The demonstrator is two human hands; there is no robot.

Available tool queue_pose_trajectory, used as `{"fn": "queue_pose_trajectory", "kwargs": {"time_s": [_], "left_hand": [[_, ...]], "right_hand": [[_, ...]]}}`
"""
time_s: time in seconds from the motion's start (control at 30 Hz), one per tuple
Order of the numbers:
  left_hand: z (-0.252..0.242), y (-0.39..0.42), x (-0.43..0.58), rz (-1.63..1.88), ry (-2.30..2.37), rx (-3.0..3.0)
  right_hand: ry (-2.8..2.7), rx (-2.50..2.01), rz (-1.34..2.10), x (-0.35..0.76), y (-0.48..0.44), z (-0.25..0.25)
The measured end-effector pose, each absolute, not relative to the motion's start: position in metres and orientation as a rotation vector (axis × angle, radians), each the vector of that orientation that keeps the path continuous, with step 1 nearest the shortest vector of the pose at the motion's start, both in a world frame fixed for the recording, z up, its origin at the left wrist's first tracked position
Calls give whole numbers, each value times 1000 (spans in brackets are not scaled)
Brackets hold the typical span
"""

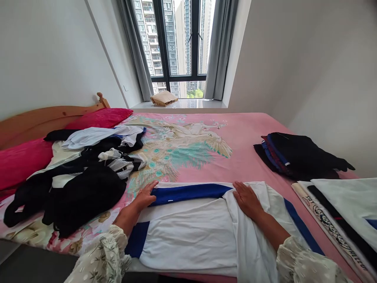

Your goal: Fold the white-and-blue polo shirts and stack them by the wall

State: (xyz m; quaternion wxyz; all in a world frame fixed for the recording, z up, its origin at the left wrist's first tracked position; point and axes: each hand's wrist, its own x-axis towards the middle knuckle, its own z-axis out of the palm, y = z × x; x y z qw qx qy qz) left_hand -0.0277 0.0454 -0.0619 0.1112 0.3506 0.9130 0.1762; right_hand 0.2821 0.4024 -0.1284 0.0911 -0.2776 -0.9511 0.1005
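A white garment with blue panels (191,232) lies spread on the bed in front of me, one part folded over. My left hand (146,195) rests at its far left corner, beside the blue strip, fingers apart. My right hand (247,199) lies flat on the white cloth near the right end of that strip, its fingers extended. Neither hand grips the fabric.
At left, a loose heap of black, white and striped clothes (88,184) lies near red pillows (26,163). Folded dark clothes (300,155) and a folded white stack (347,204) are at right. A brown bag (164,98) sits on the windowsill (203,103).
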Motion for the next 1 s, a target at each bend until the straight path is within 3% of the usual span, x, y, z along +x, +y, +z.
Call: {"fn": "queue_pose_trajectory", "kwargs": {"time_s": [0.2, 0.3, 0.53, 0.73, 1.0], "left_hand": [[-39, 19, 13, 577, 2874, 1241], [-37, 15, 54, 598, 2734, 1379], [-60, 23, 108, 516, 2431, 1665], [-71, 22, 101, 553, 2418, 1708], [-85, 50, 43, 391, 2505, 1587]], "right_hand": [[-2731, -849, 309, 282, 396, -122], [-2553, -868, 407, 273, 376, -99], [-2596, -153, 867, 188, 242, -30], [-2946, -148, 682, 113, 171, -39], [-2865, -180, 550, 98, 172, -26]]}}
